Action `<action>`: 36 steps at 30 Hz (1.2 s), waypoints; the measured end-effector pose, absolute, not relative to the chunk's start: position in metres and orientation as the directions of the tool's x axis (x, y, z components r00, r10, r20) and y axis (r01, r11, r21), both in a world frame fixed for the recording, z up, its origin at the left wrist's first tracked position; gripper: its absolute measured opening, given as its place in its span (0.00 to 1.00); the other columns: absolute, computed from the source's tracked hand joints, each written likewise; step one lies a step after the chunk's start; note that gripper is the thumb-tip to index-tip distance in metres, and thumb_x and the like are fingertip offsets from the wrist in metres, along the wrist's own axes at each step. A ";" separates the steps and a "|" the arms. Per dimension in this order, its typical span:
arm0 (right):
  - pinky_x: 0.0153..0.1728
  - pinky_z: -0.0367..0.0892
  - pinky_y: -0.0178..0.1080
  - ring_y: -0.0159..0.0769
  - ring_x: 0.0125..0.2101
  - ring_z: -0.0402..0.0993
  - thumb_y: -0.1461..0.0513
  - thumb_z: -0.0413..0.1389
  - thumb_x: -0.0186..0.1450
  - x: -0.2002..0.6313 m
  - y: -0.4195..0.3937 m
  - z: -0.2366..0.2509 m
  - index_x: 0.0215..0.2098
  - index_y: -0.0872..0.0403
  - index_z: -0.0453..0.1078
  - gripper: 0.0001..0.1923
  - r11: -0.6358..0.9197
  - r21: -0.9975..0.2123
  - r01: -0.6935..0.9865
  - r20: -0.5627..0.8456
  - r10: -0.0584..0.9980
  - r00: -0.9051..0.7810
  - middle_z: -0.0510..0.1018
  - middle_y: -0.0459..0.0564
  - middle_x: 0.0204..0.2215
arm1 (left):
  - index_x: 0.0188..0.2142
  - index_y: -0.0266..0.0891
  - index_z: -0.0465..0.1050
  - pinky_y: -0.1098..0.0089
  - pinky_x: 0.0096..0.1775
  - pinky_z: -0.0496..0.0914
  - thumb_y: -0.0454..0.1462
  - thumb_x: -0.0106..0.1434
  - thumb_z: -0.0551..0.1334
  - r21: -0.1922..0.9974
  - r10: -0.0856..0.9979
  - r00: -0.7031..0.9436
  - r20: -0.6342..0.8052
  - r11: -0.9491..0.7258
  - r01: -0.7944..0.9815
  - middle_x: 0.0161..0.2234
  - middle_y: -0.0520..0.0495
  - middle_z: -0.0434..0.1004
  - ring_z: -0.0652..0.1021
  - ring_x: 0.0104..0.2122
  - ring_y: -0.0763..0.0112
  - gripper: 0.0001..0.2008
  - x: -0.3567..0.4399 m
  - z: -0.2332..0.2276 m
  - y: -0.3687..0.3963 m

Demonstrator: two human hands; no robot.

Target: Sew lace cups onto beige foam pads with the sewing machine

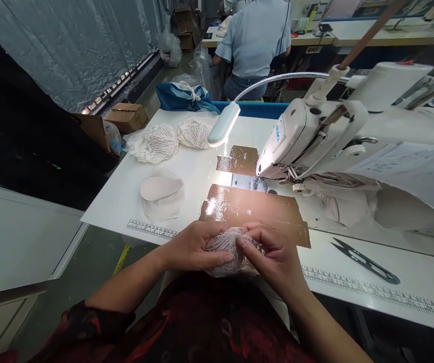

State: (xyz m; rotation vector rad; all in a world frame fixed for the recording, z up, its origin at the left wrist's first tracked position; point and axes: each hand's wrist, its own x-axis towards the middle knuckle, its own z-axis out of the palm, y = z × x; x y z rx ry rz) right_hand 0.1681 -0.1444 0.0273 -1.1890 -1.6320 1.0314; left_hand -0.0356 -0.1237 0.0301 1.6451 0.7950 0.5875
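At the table's front edge, a white lace bra cup point(222, 243) is held between my two hands. My left hand point(200, 247) grips its left side, thumb over the lace and fingers behind. My right hand point(273, 252) pinches the upper right edge between thumb and fingers. Part of the piece is hidden under the hands. Beyond them lies brown taped cardboard point(254, 204) in front of the sewing machine point(300, 136). To the left rests a smooth beige cup pad point(161, 189) over sheer fabric.
Lace cups point(156, 143) lie in piles at the table's back left, near a blue cloth bundle point(186, 96). Thread snips point(366, 259) lie at right. A lamp point(224, 123) overhangs the table. Another person point(254, 45) sits beyond. Cardboard boxes point(126, 117) stand on the floor.
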 end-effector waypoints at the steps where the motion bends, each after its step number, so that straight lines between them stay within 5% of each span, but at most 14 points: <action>1: 0.33 0.67 0.37 0.35 0.31 0.73 0.61 0.58 0.61 0.168 -0.144 0.028 0.23 0.52 0.70 0.09 0.218 -0.933 0.286 0.172 0.969 -0.178 0.77 0.47 0.30 | 0.41 0.35 0.74 0.75 0.30 0.63 0.42 0.60 0.63 0.973 0.764 0.645 -0.034 -0.122 0.196 0.29 0.49 0.71 0.69 0.27 0.73 0.14 -0.035 0.030 -0.123; 15: 0.27 0.66 0.36 0.34 0.26 0.72 0.58 0.60 0.60 0.169 -0.138 0.028 0.21 0.53 0.69 0.11 0.117 -0.958 0.263 0.082 0.987 -0.138 0.77 0.48 0.25 | 0.38 0.35 0.76 0.74 0.32 0.65 0.40 0.66 0.56 0.953 0.796 0.600 0.078 -0.236 0.189 0.29 0.47 0.73 0.72 0.30 0.70 0.12 -0.021 0.035 -0.110; 20: 0.26 0.63 0.34 0.32 0.25 0.68 0.55 0.60 0.59 0.176 -0.133 0.025 0.30 0.53 0.72 0.10 -0.018 -0.977 0.211 -0.058 0.981 -0.187 0.75 0.46 0.24 | 0.37 0.34 0.77 0.74 0.32 0.64 0.40 0.66 0.56 0.951 0.782 0.619 0.071 -0.240 0.195 0.28 0.47 0.72 0.71 0.29 0.71 0.13 -0.020 0.033 -0.107; 27: 0.24 0.59 0.32 0.28 0.23 0.62 0.53 0.62 0.57 0.182 -0.128 0.029 0.26 0.54 0.71 0.13 -0.183 -0.981 0.068 -0.195 0.945 -0.265 0.70 0.43 0.21 | 0.33 0.34 0.79 0.73 0.32 0.64 0.38 0.61 0.62 0.995 0.781 0.624 0.003 -0.068 0.080 0.27 0.48 0.69 0.69 0.29 0.72 0.09 -0.015 0.034 -0.100; 33: 0.26 0.62 0.32 0.28 0.24 0.64 0.52 0.65 0.53 0.189 -0.119 0.020 0.28 0.54 0.71 0.15 -0.259 -0.962 -0.083 -0.235 0.945 -0.229 0.71 0.43 0.23 | 0.24 0.33 0.69 0.76 0.23 0.61 0.45 0.52 0.69 0.833 0.818 0.478 -0.321 0.484 -0.268 0.20 0.52 0.66 0.65 0.19 0.79 0.16 -0.003 0.017 -0.098; 36: 0.33 0.67 0.35 0.33 0.31 0.71 0.52 0.65 0.53 0.206 -0.118 0.020 0.34 0.53 0.73 0.16 -0.222 -0.973 -0.058 -0.215 0.971 -0.102 0.76 0.46 0.30 | 0.24 0.35 0.68 0.74 0.25 0.65 0.45 0.51 0.69 0.898 0.931 0.221 -0.290 0.345 -0.272 0.21 0.52 0.68 0.69 0.21 0.75 0.16 -0.023 0.031 -0.083</action>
